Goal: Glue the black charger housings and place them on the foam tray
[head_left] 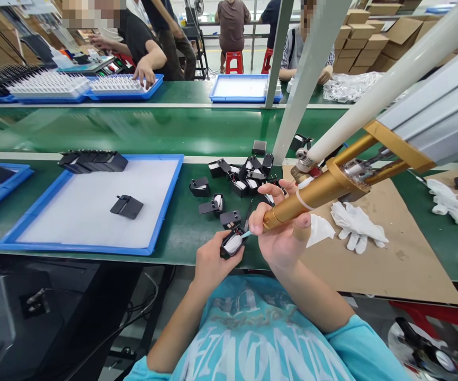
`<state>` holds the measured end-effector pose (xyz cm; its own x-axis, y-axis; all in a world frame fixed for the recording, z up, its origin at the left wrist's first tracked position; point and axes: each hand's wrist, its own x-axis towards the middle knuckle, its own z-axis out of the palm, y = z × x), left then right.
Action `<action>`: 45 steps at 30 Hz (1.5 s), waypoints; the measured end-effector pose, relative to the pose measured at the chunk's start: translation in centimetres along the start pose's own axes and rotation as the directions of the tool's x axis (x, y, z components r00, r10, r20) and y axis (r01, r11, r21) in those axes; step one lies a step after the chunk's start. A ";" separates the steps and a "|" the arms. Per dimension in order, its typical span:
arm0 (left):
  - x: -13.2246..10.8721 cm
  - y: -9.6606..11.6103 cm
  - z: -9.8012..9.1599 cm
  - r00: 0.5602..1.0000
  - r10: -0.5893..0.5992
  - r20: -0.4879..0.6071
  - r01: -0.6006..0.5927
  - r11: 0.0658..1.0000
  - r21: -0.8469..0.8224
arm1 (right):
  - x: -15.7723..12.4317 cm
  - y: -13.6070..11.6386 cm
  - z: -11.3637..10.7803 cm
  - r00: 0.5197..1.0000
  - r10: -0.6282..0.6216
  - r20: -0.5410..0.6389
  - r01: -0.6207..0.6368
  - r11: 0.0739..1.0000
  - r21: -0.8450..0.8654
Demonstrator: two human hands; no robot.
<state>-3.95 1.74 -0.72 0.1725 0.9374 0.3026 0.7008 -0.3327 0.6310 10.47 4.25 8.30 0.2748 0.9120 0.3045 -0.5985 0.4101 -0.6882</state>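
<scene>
My left hand [212, 260] is closed around a small black housing with a white part inside [232, 244], held just off the near edge of the green bench. My right hand [282, 227] grips the gold barrel of a hanging dispensing tool [312, 194], whose pale tip touches the white part. Just beyond my hands lies a heap of similar black housings [240, 179]. One flat black piece [126, 206] rests on the white sheet of a blue tray [169, 201] to the left.
A row of black parts [92, 161] sits at the tray's far edge. White gloves [356, 223] lie on a cardboard sheet [391, 254] at right. A grey post [304, 79] rises behind the heap. People work at blue trays [240, 87] across the conveyor.
</scene>
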 end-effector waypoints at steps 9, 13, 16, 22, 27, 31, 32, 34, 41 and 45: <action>1.0 1.4 1.0 1.000 0.002 -0.007 -0.003 0.989 -0.146 | -0.4 0.2 0.6 0.999 0.023 0.030 -0.023 1.000 0.003; 1.1 1.4 1.2 0.999 0.017 -0.027 -0.021 0.989 -0.146 | -0.5 0.2 0.4 0.996 0.009 0.093 -0.014 0.999 0.046; 1.1 1.5 1.1 0.998 0.054 -0.034 -0.059 0.987 -0.147 | -0.5 0.2 0.3 0.997 0.021 0.074 -0.024 0.999 0.036; 0.8 -0.4 0.4 0.997 0.057 0.052 -0.054 0.996 -0.069 | -0.3 0.2 0.0 0.998 0.032 0.049 -0.035 0.998 0.058; -0.1 -4.1 -0.6 0.991 0.008 0.136 -0.007 1.000 -0.013 | 0.1 -0.3 -1.7 0.999 0.032 -0.028 -0.033 0.999 -0.044; -0.1 -5.2 -1.7 0.965 -0.074 0.253 0.113 0.984 -0.141 | 0.9 -0.9 -4.6 0.995 -0.084 -0.059 0.072 0.981 -0.180; 0.0 -5.2 -1.9 0.956 -0.090 0.280 0.138 0.978 -0.157 | 1.2 -1.2 -5.5 0.991 -0.124 -0.058 0.107 0.966 -0.238; 0.2 -5.1 -2.1 0.947 -0.110 0.301 0.164 0.973 -0.161 | 1.7 -1.7 -7.4 0.981 -0.187 -0.047 0.155 0.911 -0.381; -0.1 -4.4 -1.7 0.964 -0.109 0.243 0.148 0.978 -0.150 | 4.7 -3.9 -14.1 0.953 -0.258 -0.161 0.041 0.633 -0.773; -0.4 -4.1 -1.0 0.982 -0.061 0.180 0.088 0.985 -0.151 | 5.8 -4.3 -17.2 0.961 -0.229 -0.154 -0.001 0.554 -0.832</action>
<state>-7.62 2.63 -2.73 0.2513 0.9591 0.1304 0.6009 -0.2602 0.7558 27.60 7.61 1.71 0.5166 0.7820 0.3487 0.2942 0.2204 -0.9300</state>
